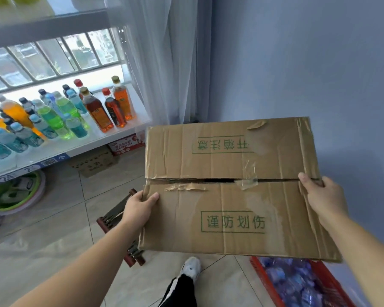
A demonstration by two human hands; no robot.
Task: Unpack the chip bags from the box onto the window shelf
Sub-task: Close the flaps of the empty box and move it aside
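Closed cardboard box (231, 189) held in the air by both hands, beside the window shelf (111, 134).

Head view: the left hand (140, 209) has its grip clenched on the box's left edge, thumb on top of the near flap; the right hand (321, 196) has its grip clenched on the right edge by the seam. The two top flaps meet with a narrow dark gap, with torn tape along it, so no chip bags can be seen. The shelf to the left carries rows of coloured drink bottles (53, 116). Below the box lie a tiled floor (53, 229), a wooden stool (118, 218), a red crate (266, 284) and the person's shoe (190, 268).
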